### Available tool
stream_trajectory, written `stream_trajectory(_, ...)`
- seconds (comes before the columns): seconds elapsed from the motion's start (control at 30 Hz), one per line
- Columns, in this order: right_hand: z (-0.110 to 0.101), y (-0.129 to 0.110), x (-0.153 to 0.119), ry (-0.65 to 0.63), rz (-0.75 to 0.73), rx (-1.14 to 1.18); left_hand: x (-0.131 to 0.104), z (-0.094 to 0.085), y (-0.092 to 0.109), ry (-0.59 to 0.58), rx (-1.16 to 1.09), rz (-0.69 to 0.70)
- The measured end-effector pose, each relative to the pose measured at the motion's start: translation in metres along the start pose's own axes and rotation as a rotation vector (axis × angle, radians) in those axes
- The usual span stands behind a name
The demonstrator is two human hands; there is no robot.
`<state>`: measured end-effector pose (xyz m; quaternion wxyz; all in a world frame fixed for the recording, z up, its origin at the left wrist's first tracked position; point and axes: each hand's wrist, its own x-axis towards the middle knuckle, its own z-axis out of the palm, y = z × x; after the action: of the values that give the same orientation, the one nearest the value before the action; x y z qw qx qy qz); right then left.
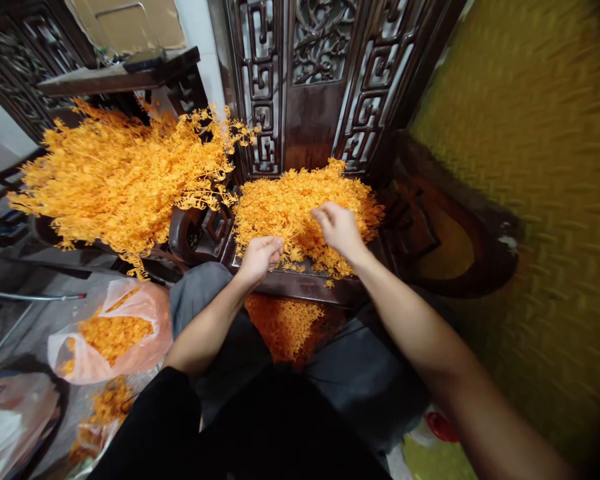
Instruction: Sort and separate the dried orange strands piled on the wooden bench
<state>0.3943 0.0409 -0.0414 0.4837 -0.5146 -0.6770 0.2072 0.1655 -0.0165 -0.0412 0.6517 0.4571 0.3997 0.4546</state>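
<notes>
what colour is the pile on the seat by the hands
Bright yellow-orange; the head view shows the pile best.

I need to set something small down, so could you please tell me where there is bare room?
Grey floor shows between the metal rods and the plastic bag. The seat is crowded with orange sprigs, the left hand and right hand near them.

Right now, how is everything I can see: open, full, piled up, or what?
Left hand: pinched, anything held unclear
Right hand: fingers bent, grip unclear
Middle orange pile: loose, heaped
Chair seat: mostly covered
Left orange pile: bigger, spread out
Plastic bag: open, orange bits inside
</notes>
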Motion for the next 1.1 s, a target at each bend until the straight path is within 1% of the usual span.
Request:
stream_trajectory(0.07, -0.017, 0.014, 0.010, 0.134, 0.091, 0.099, -0.001, -0.008, 0.002, 0.016, -0.022, 0.004)
stream_trajectory(0.1, -0.024, 0.018, 0.014, 0.165, 0.152, 0.189, -0.001, -0.011, 0.003, 0.024, -0.023, 0.003)
stream_trajectory(0.13, -0.029, 0.021, 0.017, 0.167, 0.221, 0.302, 0.000, -0.013, 0.003, 0.027, -0.009, 0.002)
stream_trajectory(0.2, -0.032, 0.018, 0.017, 0.100, 0.349, 0.531, 0.002, -0.015, 0.001, 0.025, 0.078, 0.024)
stream_trajectory(0.27, -0.027, 0.006, 0.011, -0.010, 0.412, 0.669, 0.005, -0.012, -0.001, 0.013, 0.241, 0.073)
stream_trajectory(0.4, -0.020, -0.020, 0.002, -0.161, 0.424, 0.778, 0.005, -0.007, -0.004, -0.022, 0.579, 0.163)
stream_trajectory(0.5, -0.022, -0.027, 0.001, -0.164, 0.433, 0.805, 0.005, -0.006, -0.005, -0.047, 0.784, 0.226)
stream_trajectory(0.57, -0.022, -0.028, 0.000, -0.153, 0.449, 0.770, 0.006, -0.006, -0.007, -0.049, 0.894, 0.293)
stream_trajectory(0.63, -0.019, -0.031, -0.003, -0.187, 0.424, 0.641, 0.007, -0.005, -0.009, -0.049, 0.981, 0.352)
stream_trajectory(0.7, -0.012, -0.035, -0.009, -0.239, 0.316, 0.418, 0.008, -0.002, -0.011, -0.043, 1.082, 0.371)
stream_trajectory(0.77, -0.004, -0.040, -0.016, -0.269, 0.169, 0.171, 0.007, 0.001, -0.013, -0.020, 1.190, 0.356)
stream_trajectory(0.83, 0.003, -0.042, -0.021, -0.315, 0.076, -0.001, 0.006, 0.005, -0.015, 0.022, 1.276, 0.356)
stream_trajectory(0.93, 0.011, -0.039, -0.024, -0.452, 0.088, -0.070, 0.005, 0.010, -0.018, 0.063, 1.331, 0.399)
stream_trajectory(0.97, 0.013, -0.036, -0.023, -0.470, 0.108, -0.075, 0.004, 0.011, -0.019, 0.064, 1.330, 0.417)
stream_trajectory(1.03, 0.016, -0.032, -0.021, -0.427, 0.153, -0.091, 0.004, 0.015, -0.020, 0.056, 1.320, 0.445)
stream_trajectory(1.1, 0.017, -0.028, -0.019, -0.330, 0.189, -0.109, 0.003, 0.018, -0.019, 0.041, 1.330, 0.454)
